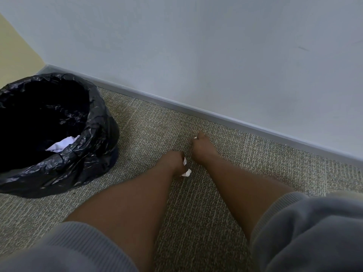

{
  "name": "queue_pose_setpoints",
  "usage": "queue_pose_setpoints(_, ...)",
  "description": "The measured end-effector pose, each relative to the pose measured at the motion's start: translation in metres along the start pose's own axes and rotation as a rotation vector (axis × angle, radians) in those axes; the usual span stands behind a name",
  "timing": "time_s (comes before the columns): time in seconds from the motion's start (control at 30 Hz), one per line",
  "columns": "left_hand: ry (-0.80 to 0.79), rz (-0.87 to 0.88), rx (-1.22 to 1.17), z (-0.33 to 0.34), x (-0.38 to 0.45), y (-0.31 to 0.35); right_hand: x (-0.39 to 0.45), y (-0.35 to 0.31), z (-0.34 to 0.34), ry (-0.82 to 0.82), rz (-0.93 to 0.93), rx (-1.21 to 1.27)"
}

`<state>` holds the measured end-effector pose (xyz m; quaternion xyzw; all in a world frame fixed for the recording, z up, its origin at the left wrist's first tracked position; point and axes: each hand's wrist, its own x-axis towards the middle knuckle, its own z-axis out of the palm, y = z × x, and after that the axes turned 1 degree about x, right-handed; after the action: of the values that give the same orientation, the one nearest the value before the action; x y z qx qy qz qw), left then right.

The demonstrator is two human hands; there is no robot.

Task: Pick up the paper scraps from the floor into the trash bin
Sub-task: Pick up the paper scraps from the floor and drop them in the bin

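My left hand (173, 161) is low over the carpet, its fingers closed around white paper scraps (186, 172) that stick out below and beside the fist. Just beyond it my right hand (202, 147) pinches a small white paper scrap (195, 137) at its fingertips. The trash bin (94, 122), lined with a black plastic bag, stands on the floor to the left of both hands. White crumpled paper (63, 144) lies inside it near the front rim.
A pale wall with a grey baseboard (235, 120) runs diagonally behind the hands. Grey-green carpet (149, 124) covers the floor between the bin and the hands. My grey sleeves (306, 232) fill the bottom corners.
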<state>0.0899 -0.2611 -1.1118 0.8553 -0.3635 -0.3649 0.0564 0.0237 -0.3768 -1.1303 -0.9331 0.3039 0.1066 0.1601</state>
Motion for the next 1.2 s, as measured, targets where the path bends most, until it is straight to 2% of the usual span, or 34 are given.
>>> queue_pose_setpoints(0.27,0.107,-0.201,-0.248,-0.015,0.000,-0.008,-0.008,-0.003,-0.004,0.182,0.177,0.310)
queue_pose_setpoints(0.37,0.171,-0.258,-0.342,-0.024,-0.001,-0.008,-0.013,-0.013,-0.016,0.282,0.183,0.446)
queue_pose_setpoints(0.47,0.246,-0.273,-0.510,-0.034,-0.005,-0.001,-0.017,-0.027,-0.034,0.374,0.242,0.647)
queue_pose_setpoints(0.57,0.336,-0.269,-0.638,-0.043,-0.012,0.002,-0.015,-0.039,-0.049,0.390,0.313,0.923)
queue_pose_setpoints(0.67,0.405,-0.220,-0.757,-0.057,-0.020,0.009,-0.016,-0.055,-0.065,0.384,0.291,1.126)
queue_pose_setpoints(0.8,0.506,-0.128,-0.869,-0.086,-0.030,0.028,-0.015,-0.076,-0.088,0.426,0.234,1.234)
queue_pose_setpoints(0.9,0.596,-0.100,-0.856,-0.113,-0.041,0.040,-0.009,-0.091,-0.109,0.474,0.236,1.374)
queue_pose_setpoints(1.1,0.767,0.004,-0.802,-0.161,-0.057,0.032,-0.002,-0.127,-0.153,0.495,0.190,1.434)
queue_pose_setpoints(1.2,0.845,0.020,-0.701,-0.184,-0.071,0.017,-0.001,-0.152,-0.166,0.417,0.150,1.485)
